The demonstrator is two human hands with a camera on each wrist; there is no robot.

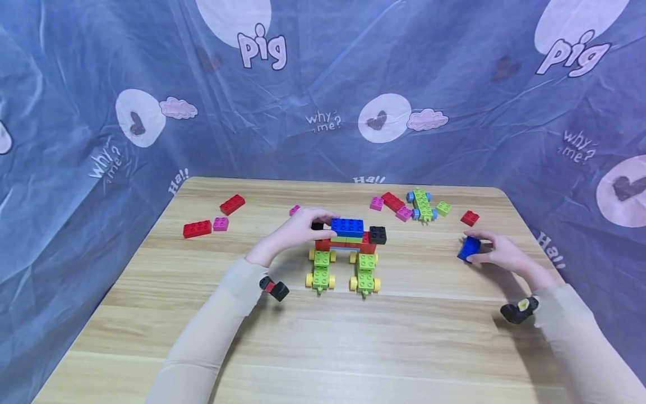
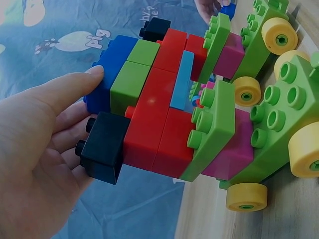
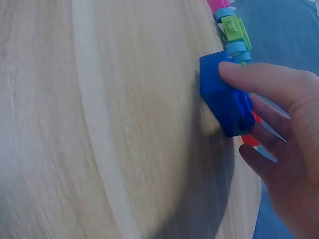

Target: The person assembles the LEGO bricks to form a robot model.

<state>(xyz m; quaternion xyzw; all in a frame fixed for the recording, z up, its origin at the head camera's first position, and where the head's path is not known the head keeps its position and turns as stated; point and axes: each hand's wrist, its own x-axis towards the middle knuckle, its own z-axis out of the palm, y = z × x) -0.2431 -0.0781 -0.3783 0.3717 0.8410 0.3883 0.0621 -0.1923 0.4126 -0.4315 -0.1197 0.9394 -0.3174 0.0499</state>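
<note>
At the middle of the table stands a toy-brick structure on two green wheeled bases (image 1: 365, 275) with yellow wheels. Red bricks (image 2: 149, 117) and green bricks (image 2: 130, 84) are stacked above them, and a blue brick (image 1: 347, 226) tops it. My left hand (image 1: 305, 225) pinches that top brick at its left end, thumb in front and fingers behind. One black brick (image 2: 103, 149) juts out beside the fingers; another black brick (image 1: 377, 234) sits at the right end. Over at the right, my right hand (image 1: 497, 251) holds a second blue brick (image 3: 219, 94) between thumb and fingers.
Behind the structure lie a green wheeled base (image 1: 421, 203) with blue wheels, pink bricks (image 1: 404, 213), a red brick (image 1: 392, 201) and a small green brick (image 1: 444, 208). A red brick (image 1: 470, 217) lies near the right hand. More red bricks (image 1: 197, 229) are at the left.
</note>
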